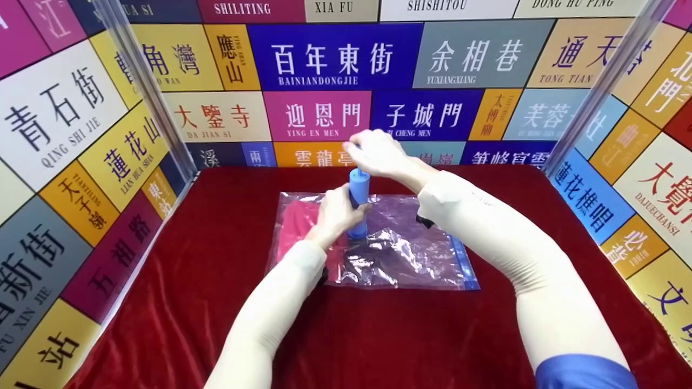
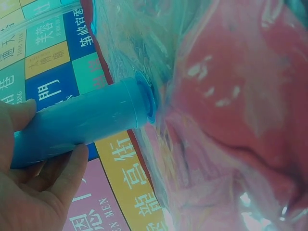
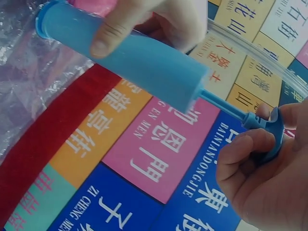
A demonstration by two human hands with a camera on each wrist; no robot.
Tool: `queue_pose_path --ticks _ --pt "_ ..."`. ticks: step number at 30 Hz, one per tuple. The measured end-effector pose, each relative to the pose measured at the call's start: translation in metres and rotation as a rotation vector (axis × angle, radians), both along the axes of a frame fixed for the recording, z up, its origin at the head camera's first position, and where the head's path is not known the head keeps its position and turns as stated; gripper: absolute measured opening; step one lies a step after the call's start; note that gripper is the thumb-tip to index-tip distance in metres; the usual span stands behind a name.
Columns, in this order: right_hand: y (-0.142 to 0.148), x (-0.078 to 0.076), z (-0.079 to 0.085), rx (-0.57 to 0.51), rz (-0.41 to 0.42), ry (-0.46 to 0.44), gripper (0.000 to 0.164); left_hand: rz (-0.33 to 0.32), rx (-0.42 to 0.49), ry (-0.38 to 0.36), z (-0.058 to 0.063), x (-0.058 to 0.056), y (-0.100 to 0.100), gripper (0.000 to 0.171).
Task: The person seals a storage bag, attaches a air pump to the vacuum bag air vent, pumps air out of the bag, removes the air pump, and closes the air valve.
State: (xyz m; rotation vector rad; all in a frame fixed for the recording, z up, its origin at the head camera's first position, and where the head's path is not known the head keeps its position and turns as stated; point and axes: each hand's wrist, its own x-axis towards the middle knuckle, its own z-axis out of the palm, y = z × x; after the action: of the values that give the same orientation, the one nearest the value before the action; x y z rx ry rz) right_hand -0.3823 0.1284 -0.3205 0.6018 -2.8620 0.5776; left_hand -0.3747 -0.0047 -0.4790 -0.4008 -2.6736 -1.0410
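Far-wall panels in many colours carry Chinese characters with romanised names: BAINIANDONGJIE on a dark blue panel, YING EN MEN on a pink panel, YUXIANGXIANG on a grey panel and, partly covered by the right hand in the head view, ZI CHENG MEN on another dark blue panel. On the left wall, a white panel reads QING SHI JIE and a yellow panel reads LIAN HUA SHAN. Below, dark red velvety cloth covers the tabletop. A clear, glossy plastic bag lies midway between its left and right edges, nearer the far edge, with folded pinkish-red fabric at its left end and a blue strip along its right end. A light-blue plastic cylindrical pump stands upright over the bag, its lower end against the film, hiding part of it. The left hand is wrapped round the pump's barrel, thumb and fingers on opposite sides. Above, the right hand has its fingers curled round the blue handle, whose thin rod extends from the pump's top.
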Motion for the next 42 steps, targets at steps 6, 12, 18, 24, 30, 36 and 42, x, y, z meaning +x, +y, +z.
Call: queue_pose_path --ticks 6,12,18,24,30,36,42 --pt "0.000 -0.001 -0.017 0.019 0.010 -0.043 0.038 -0.007 0.008 -0.023 -0.001 0.000 0.000 0.043" --pt "0.002 -0.001 -0.028 0.032 0.013 -0.057 0.042 -0.001 0.007 -0.070 0.000 0.001 0.000 0.044" --pt "0.003 -0.002 -0.034 0.020 0.017 -0.064 0.044 0.004 0.007 -0.089 0.001 0.000 0.000 0.047" --pt "0.002 -0.002 -0.036 -0.024 0.030 -0.040 0.040 0.002 -0.008 -0.054 0.002 -0.002 -0.002 0.045" --pt "0.004 -0.003 -0.031 -0.058 0.035 -0.037 0.041 0.003 -0.007 -0.053 0.004 -0.003 -0.001 0.042" --pt "0.008 -0.005 -0.010 -0.116 0.056 -0.078 0.040 0.013 -0.005 -0.089 0.005 -0.001 0.001 0.040" --pt "0.011 -0.002 0.021 -0.197 0.018 -0.110 0.041 0.024 -0.019 -0.085 0.005 -0.001 0.002 0.040"
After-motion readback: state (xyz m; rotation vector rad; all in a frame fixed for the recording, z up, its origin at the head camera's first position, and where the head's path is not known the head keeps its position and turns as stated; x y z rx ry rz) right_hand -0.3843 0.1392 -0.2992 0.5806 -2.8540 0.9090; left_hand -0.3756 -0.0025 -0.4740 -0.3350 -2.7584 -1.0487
